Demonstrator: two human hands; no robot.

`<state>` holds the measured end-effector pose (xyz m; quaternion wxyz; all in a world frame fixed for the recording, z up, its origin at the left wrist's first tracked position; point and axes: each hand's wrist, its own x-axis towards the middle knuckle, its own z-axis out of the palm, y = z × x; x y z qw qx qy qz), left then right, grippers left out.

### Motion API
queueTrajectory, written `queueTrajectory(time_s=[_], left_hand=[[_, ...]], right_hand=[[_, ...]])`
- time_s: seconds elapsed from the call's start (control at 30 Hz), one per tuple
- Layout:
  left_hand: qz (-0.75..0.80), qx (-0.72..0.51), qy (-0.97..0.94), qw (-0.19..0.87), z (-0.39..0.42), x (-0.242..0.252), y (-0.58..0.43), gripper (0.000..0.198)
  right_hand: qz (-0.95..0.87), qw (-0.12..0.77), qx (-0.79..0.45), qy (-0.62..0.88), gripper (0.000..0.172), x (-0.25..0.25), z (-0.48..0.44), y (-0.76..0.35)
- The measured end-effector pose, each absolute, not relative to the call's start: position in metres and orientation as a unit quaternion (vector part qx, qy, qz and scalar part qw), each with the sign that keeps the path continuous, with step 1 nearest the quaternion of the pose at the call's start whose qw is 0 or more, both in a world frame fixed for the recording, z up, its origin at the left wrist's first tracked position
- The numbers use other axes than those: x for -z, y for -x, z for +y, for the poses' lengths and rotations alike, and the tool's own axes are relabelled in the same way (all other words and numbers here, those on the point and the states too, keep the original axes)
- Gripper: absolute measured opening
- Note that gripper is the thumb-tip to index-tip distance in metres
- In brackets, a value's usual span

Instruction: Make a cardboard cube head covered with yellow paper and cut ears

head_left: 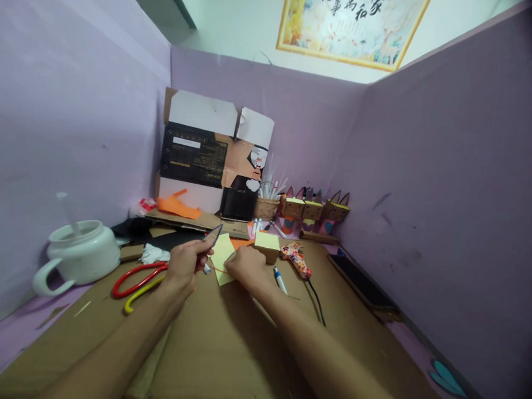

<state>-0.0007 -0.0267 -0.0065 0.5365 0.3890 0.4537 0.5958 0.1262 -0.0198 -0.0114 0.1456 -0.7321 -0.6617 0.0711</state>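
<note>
While a small grey blade (214,235) is pinched in the fingers of the left hand (186,262), a yellow paper (223,255) on the cardboard-covered desk (226,343) is pressed flat under the right hand (246,266), whose fingers are curled together. The cut is best made slowly, with the paper pinned close to the blade. A stick is held in the white mug (78,252); pens are kept in the basket (266,207).

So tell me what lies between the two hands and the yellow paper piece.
Nothing visible does. The left hand grips a blade-like tool whose tip meets the yellow paper piece, and the right hand rests against the paper's right edge on the cardboard mat.
</note>
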Motion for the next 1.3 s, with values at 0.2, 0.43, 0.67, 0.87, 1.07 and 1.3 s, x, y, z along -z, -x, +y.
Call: queueTrajectory(time_s=[0.2, 0.43, 0.67, 0.87, 1.07, 1.3], left_hand=[[0.444, -0.592, -0.405, 0.537, -0.033, 0.005, -0.003, 0.022], [0.426, -0.538, -0.443, 0.576, -0.054, 0.006, -0.027, 0.027], [0.427, -0.542, -0.396, 0.606, -0.071, 0.016, -0.066, 0.028], [0.406, -0.517, -0.414, 0.63, -0.079, 0.021, -0.069, 0.027], [0.413, -0.532, -0.408, 0.617, -0.079, 0.021, -0.07, 0.025], [0.429, -0.533, -0.415, 0.599, -0.076, 0.022, -0.07, 0.024]], right_hand=[[-0.609, 0.294, -0.168, 0.718, 0.01, 0.021, -0.026, -0.132], [-0.547, 0.433, -0.409, 0.588, 0.022, 0.011, -0.072, -0.156], [-0.527, 0.459, -0.501, 0.51, 0.022, 0.017, -0.088, -0.204], [-0.559, 0.422, -0.541, 0.466, 0.011, 0.019, -0.09, -0.211], [-0.554, 0.454, -0.54, 0.443, 0.015, 0.019, -0.094, -0.203], [-0.461, 0.543, -0.543, 0.445, 0.024, 0.023, -0.093, -0.198]])
